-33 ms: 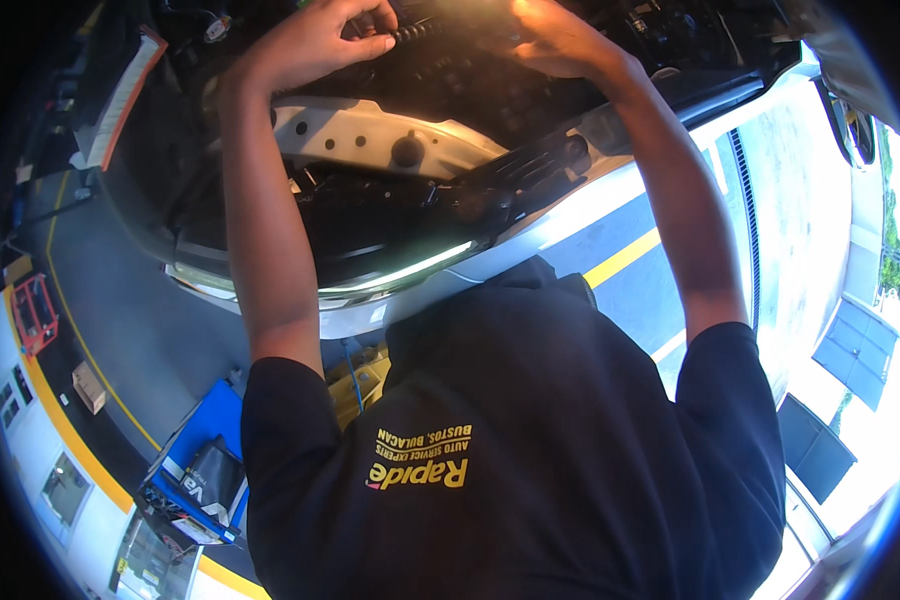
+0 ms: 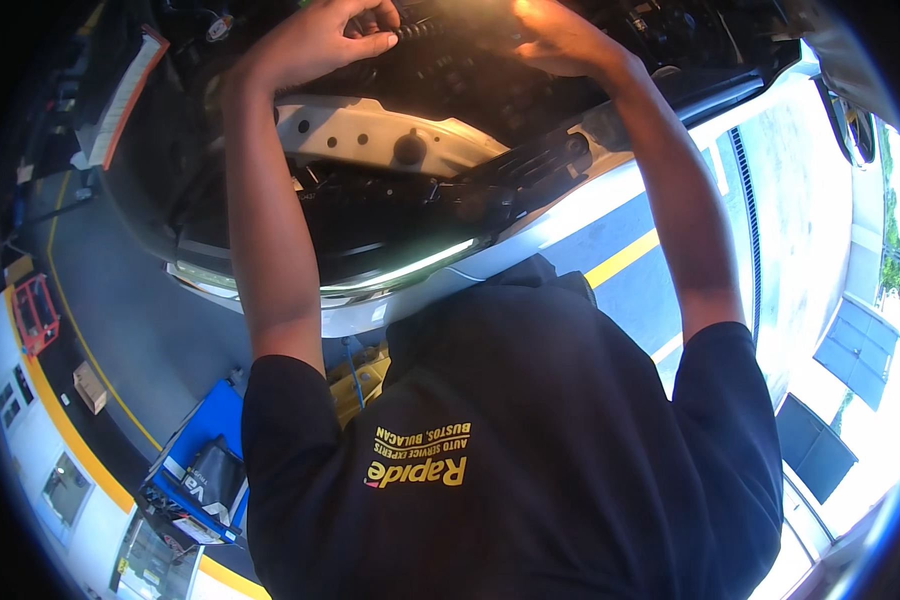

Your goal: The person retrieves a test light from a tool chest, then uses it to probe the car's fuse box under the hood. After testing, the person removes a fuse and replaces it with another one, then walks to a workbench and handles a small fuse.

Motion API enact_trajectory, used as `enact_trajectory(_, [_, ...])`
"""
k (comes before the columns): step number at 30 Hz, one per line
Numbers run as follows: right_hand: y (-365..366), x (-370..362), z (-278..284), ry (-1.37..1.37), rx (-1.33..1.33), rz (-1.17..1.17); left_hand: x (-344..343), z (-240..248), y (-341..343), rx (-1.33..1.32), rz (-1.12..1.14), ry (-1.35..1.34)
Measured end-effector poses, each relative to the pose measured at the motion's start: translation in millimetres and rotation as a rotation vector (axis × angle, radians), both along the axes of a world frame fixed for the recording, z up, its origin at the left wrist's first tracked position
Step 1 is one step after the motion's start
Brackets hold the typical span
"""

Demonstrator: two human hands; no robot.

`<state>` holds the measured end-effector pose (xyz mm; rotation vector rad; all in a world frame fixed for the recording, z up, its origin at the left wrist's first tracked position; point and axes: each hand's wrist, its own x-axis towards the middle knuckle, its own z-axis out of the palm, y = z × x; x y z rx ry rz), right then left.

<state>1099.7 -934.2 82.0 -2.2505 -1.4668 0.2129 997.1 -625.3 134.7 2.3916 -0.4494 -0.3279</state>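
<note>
Both arms reach up to the top edge, into the dark, open front of a car (image 2: 400,255). My left hand (image 2: 320,40) has its fingers curled in, with the thumb against the left end of a black ribbed part (image 2: 422,30), which looks like a corrugated hose or a spring. Opposite, my right hand (image 2: 560,42) bends inward beside a bright warm light. Its fingertips are lost in the glare and past the top edge, so what it touches is hidden. Below the hands runs a pale metal panel with round holes (image 2: 385,135).
A blue cart (image 2: 202,450) with a dark bag stands at lower left. Farther left are a red frame (image 2: 36,315) and a cardboard box (image 2: 89,387). An orange-edged white panel (image 2: 125,100) is at upper left. Grey-blue panels (image 2: 855,350) stand at right.
</note>
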Motion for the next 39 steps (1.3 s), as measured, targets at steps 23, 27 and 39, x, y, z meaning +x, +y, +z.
enact_trajectory(23, [2.4, -4.6, 21.4, -0.025, 0.012, -0.029, -24.1, -32.3, -35.5, -0.154, 0.254, -0.287])
enact_trajectory(27, [-0.6, -3.4, 17.9, -0.063, 0.161, 0.056, -22.5, -33.8, -38.3, -0.118, 0.276, -0.305])
enact_trajectory(39, [4.2, -4.1, 16.3, -0.022, 0.047, -0.082, -14.5, -47.4, -31.8, -0.186, 0.236, -0.302])
